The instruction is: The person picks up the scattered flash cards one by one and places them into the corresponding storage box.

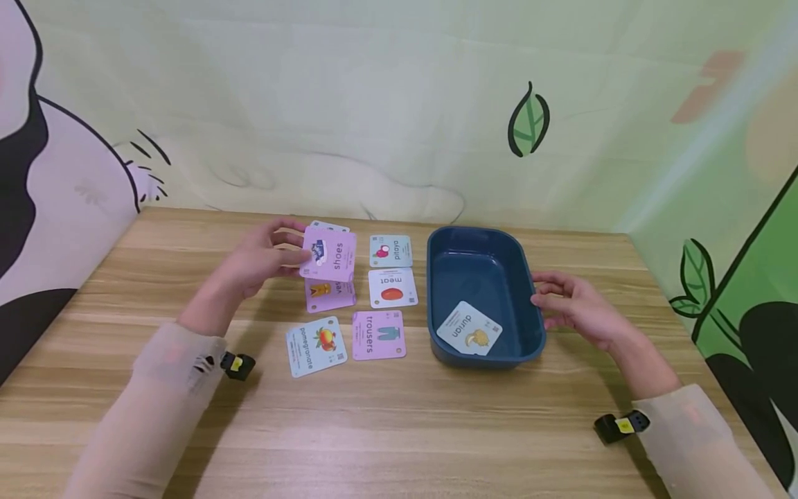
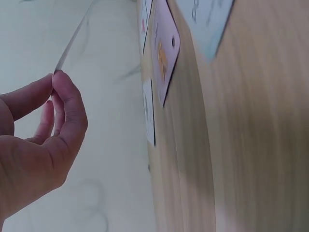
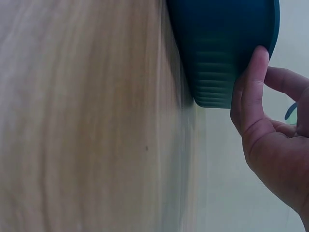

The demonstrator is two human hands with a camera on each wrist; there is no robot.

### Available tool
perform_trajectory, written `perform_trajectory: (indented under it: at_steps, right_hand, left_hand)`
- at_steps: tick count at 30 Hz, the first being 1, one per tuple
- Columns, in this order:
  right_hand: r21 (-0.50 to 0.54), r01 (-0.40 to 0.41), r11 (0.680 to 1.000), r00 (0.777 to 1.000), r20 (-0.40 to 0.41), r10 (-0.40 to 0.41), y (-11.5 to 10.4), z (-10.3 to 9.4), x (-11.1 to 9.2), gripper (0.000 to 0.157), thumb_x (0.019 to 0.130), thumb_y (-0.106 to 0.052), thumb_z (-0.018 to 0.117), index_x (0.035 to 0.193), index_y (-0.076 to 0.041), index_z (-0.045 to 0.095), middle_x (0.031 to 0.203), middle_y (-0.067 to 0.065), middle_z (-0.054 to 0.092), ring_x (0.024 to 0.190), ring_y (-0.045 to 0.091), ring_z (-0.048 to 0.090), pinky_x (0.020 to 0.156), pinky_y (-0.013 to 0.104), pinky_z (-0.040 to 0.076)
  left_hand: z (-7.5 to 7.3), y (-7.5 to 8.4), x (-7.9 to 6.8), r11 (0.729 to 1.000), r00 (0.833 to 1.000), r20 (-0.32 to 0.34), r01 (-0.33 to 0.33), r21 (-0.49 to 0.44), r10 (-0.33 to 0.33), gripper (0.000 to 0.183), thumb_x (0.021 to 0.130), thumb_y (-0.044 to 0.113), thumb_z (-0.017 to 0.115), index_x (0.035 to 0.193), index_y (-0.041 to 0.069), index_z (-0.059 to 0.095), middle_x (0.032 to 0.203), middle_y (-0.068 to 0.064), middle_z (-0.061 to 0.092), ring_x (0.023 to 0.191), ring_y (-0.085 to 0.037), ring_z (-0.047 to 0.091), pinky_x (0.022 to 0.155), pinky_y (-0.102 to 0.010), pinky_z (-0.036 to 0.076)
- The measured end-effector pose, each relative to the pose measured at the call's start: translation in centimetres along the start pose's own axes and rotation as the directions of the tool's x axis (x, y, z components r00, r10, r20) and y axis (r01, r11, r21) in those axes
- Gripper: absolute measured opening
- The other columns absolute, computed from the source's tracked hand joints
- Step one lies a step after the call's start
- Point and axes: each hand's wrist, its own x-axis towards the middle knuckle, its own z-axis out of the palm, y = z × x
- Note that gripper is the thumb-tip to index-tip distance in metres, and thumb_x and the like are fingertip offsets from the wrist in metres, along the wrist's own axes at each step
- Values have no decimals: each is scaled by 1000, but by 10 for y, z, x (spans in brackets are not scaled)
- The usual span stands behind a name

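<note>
My left hand [image 1: 258, 260] pinches a purple "shoes" card [image 1: 337, 255] between thumb and fingers. The left wrist view shows that card edge-on, raised off the table. In the head view it overlaps a purple card [image 1: 330, 296] with a yellow garment, lettered "ves…", and a pale card [image 1: 330, 226] at the back. A blue plastic bin [image 1: 442, 239] stands to the right, with a "durian" card [image 1: 469, 328] lying inside at its near end. My right hand [image 1: 573, 308] has its fingertips on the bin's right side, close to the rim; its fingers [image 3: 256, 82] look extended along the outer wall.
Between the bin and my left hand lie a "pitaya" card [image 1: 391, 251], a "meat" card [image 1: 393, 288] and a purple "trousers" card [image 1: 379, 335]. A "pomegranate" card [image 1: 316, 346] lies nearer, slightly turned. A printed cloth backdrop [image 1: 374, 138] rises behind the wooden table [image 1: 399, 430].
</note>
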Motion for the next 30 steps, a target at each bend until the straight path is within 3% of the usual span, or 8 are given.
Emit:
perform_trajectory:
  at_steps: [17, 30]
  right_hand:
    - [-4, 8, 1000, 1000, 0, -8, 0, 1, 0, 60, 104, -11, 59, 151, 13, 30, 118, 17, 50, 93, 14, 62, 72, 31, 59]
    - [-7, 5, 1000, 1000, -3, -5, -1, 1, 0, 60, 104, -12, 60, 151, 12, 31, 117, 16, 51, 94, 15, 61, 72, 30, 59]
  left_hand:
    - [56, 10, -2, 996, 991, 113, -59, -65, 66, 49, 95, -6, 65, 139, 1, 44, 122, -22, 56, 92, -29, 65, 77, -36, 61]
    - [92, 13, 5, 989, 978, 201, -22, -148, 52, 52, 93, -9, 66, 139, 1, 45, 120, -21, 56, 92, -29, 65, 74, -33, 60]
